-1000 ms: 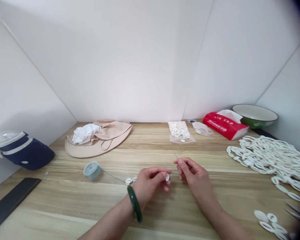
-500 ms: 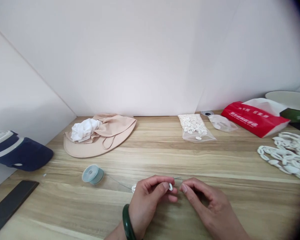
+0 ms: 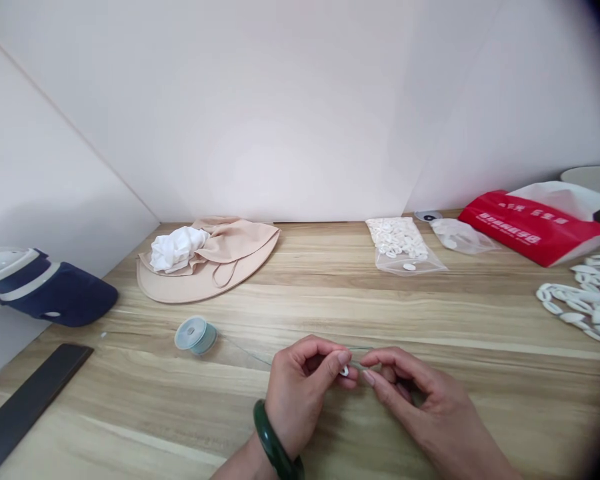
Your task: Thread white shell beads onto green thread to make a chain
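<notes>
Wooden tabletop (image 3: 330, 313): left hand (image 3: 300, 393) pinching a white cowrie shell (image 3: 345, 371) on thread (image 3: 250, 356) from a pale blue spool (image 3: 196, 335), right hand (image 3: 425, 400) pinching the thread just beside, shell chain (image 3: 580, 300) heaped at right, loose shells (image 3: 397, 239) bagged behind.

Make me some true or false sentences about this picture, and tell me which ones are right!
1. The left hand pinches a small white shell. True.
2. The green bangle is on the right wrist. False: it is on the left wrist.
3. A pale blue spool of thread sits on the wooden table. True.
4. The white cloth lies on the navy cap. False: it lies on the beige sun hat.
5. The bag of white shells is closer to the red tissue packet than to the spool. True.
</notes>
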A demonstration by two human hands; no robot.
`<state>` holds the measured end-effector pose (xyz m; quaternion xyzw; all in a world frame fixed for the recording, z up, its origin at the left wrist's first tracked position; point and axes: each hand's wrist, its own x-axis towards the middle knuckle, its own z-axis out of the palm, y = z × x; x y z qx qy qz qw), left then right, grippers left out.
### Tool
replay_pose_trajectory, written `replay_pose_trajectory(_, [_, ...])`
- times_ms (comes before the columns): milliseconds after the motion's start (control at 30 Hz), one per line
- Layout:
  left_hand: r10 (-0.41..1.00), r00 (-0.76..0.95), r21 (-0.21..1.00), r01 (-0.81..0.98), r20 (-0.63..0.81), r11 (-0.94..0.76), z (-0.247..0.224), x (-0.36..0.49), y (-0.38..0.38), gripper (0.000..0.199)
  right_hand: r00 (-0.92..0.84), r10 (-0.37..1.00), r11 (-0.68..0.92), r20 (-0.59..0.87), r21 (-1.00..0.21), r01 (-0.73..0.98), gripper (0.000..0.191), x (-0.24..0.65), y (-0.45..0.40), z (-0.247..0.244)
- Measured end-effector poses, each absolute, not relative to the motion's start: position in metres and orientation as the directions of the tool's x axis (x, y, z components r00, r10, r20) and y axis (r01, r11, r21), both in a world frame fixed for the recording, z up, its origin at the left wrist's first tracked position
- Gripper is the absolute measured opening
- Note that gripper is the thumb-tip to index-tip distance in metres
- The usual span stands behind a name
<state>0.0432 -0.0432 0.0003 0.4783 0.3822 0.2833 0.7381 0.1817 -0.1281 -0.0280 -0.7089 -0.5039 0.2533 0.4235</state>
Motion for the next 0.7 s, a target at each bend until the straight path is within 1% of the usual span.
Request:
replay_pose_trajectory(100, [0.786,0.531,0.915,-0.045,-0.317,0.400,0.002,0.044,-0.044,0.019,0.431,0.902,-0.165,0.035,-0.894,0.417,0.018,0.177,-0.128,-0.023])
replay_pose_trajectory(233, [0.757,0.523,0.867,-0.065,-0.392,0.494,0.003,0.045,-0.045,0.022,0.501,0.865,-0.205,0.007,-0.908,0.365,0.018,0.176,-0.129,-0.016])
replay_pose_trajectory(367, [0.722,0.546,0.822,-0.102,-0.425,0.561,0.005,0.045,-0.044,0.024,0.518,0.855,-0.224,0.028,-0.881,0.417,0.017,0.182,-0.130,-0.013])
replay_pose_trajectory(433, [0.722,0.549,0.829,-0.090,-0.421,0.552,0.005,0.044,-0.043,0.025,0.515,0.855,-0.217,0.055,-0.865,0.452,0.017,0.185,-0.130,-0.013])
replay_pose_trajectory(567, [0.733,0.535,0.830,-0.100,-0.420,0.549,0.004,0.043,-0.042,0.022,0.460,0.879,-0.159,0.129,-0.830,0.535,0.013,0.186,-0.130,-0.014])
replay_pose_trajectory(700, [0.734,0.534,0.824,-0.116,-0.420,0.555,0.003,0.043,-0.042,0.026,0.452,0.873,-0.128,0.183,-0.808,0.575,0.010,0.185,-0.131,-0.014])
